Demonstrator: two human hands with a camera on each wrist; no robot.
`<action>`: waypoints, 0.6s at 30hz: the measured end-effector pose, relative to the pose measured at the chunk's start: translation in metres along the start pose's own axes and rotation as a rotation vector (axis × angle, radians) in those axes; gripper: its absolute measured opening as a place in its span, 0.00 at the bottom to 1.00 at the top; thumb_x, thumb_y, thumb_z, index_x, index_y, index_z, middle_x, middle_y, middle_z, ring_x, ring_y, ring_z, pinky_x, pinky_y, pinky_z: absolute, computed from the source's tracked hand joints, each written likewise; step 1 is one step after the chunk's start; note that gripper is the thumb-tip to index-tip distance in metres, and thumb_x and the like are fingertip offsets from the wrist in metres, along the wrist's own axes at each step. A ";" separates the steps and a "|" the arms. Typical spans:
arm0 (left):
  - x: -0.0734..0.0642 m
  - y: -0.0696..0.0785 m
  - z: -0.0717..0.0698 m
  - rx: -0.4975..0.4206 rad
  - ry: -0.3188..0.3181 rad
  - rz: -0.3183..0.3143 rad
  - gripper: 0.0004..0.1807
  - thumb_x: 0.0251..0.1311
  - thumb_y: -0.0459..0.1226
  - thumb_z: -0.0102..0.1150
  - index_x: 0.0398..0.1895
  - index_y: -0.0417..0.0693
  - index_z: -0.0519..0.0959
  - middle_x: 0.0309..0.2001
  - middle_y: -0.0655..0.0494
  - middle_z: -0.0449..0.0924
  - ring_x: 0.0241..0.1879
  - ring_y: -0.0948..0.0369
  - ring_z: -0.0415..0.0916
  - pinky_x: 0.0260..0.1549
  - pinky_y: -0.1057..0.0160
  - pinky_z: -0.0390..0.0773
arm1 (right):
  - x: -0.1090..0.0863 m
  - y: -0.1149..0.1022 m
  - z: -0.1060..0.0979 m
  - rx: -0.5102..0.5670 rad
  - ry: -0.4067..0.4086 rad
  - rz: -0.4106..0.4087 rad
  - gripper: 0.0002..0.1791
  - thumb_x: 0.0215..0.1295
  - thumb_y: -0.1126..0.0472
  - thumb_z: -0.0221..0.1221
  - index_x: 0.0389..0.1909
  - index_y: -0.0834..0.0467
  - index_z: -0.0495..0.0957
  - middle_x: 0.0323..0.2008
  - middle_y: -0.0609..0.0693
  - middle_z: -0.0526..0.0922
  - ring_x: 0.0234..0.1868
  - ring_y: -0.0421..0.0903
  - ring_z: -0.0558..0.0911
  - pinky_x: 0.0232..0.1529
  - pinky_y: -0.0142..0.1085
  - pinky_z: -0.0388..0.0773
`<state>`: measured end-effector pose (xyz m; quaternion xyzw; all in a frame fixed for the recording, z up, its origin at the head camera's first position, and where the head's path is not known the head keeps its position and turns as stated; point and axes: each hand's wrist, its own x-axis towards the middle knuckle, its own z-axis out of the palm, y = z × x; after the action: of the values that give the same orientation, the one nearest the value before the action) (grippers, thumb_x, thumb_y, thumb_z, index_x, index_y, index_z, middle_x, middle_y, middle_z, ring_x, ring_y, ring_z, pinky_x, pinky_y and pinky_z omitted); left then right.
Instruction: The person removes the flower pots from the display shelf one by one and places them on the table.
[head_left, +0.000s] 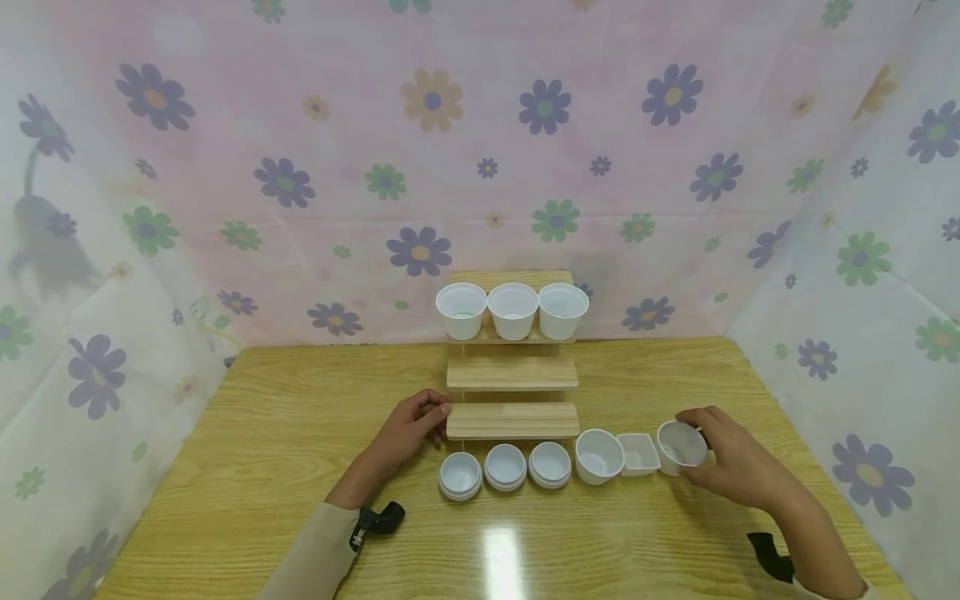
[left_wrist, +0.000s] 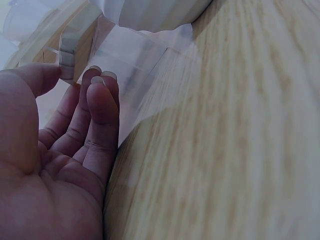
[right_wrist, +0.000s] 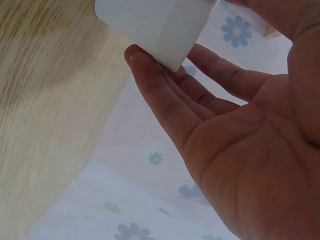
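My right hand (head_left: 731, 458) holds a white plastic cup (head_left: 681, 445) at the right end of the front row, thumb on its near side and fingers on its far side. In the right wrist view the cup (right_wrist: 155, 30) shows its smooth wall, with fingertips (right_wrist: 142, 62) against it. My left hand (head_left: 412, 427) is at the left end of the lowest board of a tiered wooden stand (head_left: 512, 421). Its thumb lies on the board's end (left_wrist: 75, 45) in the left wrist view, with the other fingers curled beside and below.
Three white cups (head_left: 513, 310) stand on the stand's top tier. In front are three small round white pots (head_left: 505, 468), a larger white cup (head_left: 599, 456) and a square white dish (head_left: 638, 455). A flowered cloth (head_left: 480, 192) encloses the wooden table (head_left: 300, 417).
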<state>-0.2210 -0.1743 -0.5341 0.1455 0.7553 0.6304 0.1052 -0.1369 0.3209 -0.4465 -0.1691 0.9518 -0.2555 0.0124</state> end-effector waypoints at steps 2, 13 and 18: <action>0.000 0.000 0.000 0.001 0.000 -0.002 0.15 0.83 0.41 0.54 0.56 0.36 0.77 0.34 0.46 0.81 0.32 0.55 0.81 0.33 0.60 0.85 | 0.000 0.000 0.000 0.004 -0.001 0.001 0.39 0.52 0.63 0.81 0.63 0.69 0.74 0.53 0.61 0.79 0.46 0.53 0.83 0.41 0.45 0.84; 0.001 0.001 -0.001 0.015 -0.001 0.007 0.15 0.83 0.41 0.54 0.56 0.37 0.77 0.34 0.47 0.81 0.32 0.54 0.81 0.33 0.59 0.86 | 0.004 -0.006 -0.005 -0.044 0.044 -0.060 0.38 0.65 0.51 0.75 0.68 0.66 0.72 0.59 0.61 0.77 0.55 0.59 0.81 0.46 0.49 0.83; 0.000 0.000 -0.001 0.027 0.002 0.002 0.16 0.83 0.42 0.54 0.57 0.37 0.78 0.35 0.47 0.82 0.32 0.53 0.81 0.34 0.59 0.86 | 0.010 -0.013 -0.007 -0.046 0.078 -0.093 0.36 0.69 0.54 0.72 0.70 0.68 0.70 0.60 0.60 0.76 0.59 0.63 0.79 0.54 0.60 0.80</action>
<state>-0.2216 -0.1753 -0.5338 0.1469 0.7636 0.6205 0.1020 -0.1432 0.3108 -0.4336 -0.2033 0.9483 -0.2403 -0.0404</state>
